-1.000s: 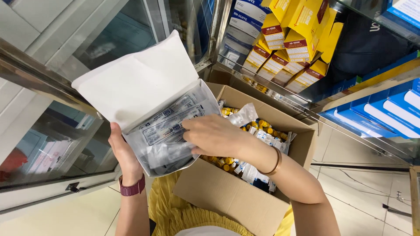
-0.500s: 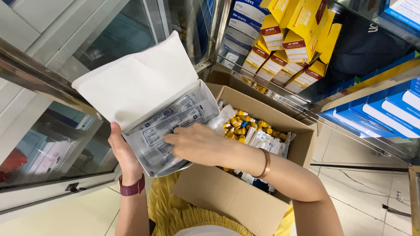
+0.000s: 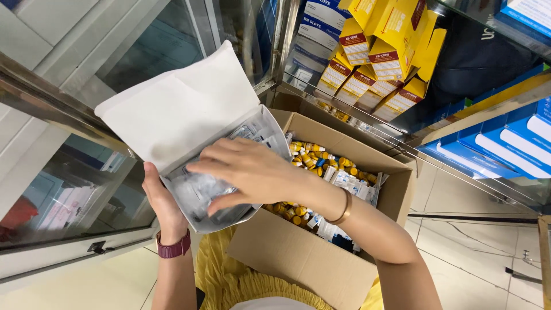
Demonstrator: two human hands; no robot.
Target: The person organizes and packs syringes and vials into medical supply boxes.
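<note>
Since the earlier frames the right hand [image 3: 247, 172] has slid from over the cardboard box [image 3: 298, 258] leftward onto the open white box [image 3: 183, 115], and its fingers [image 3: 209, 166] now lie spread and lightly curled on the clear plastic packets [image 3: 201, 192] inside, pressing rather than pinching any one of them. The left hand [image 3: 163, 204] cups the white box from below at its near lower corner, fingers wrapped under the base and mostly hidden, thumb up along the side; a dark red wristband sits on that wrist. Its lid stands raised like a flap toward the glass cabinet door [image 3: 69, 189] on the left. The white box is held in the air over the left edge of the cardboard box, which rests on the person's lap over yellow cloth [image 3: 229, 281] and is filled with small yellow-capped vials [image 3: 313, 155] and white packs. Yellow cartons [image 3: 379, 51] and blue cartons [image 3: 505, 143] line the shelves beyond. The packets look light, soft and slippery, crinkly film likely to slide over one another; a hold by a sealed edge between thumb and forefinger seems surest, with the thin card box kept supported underneath
</note>
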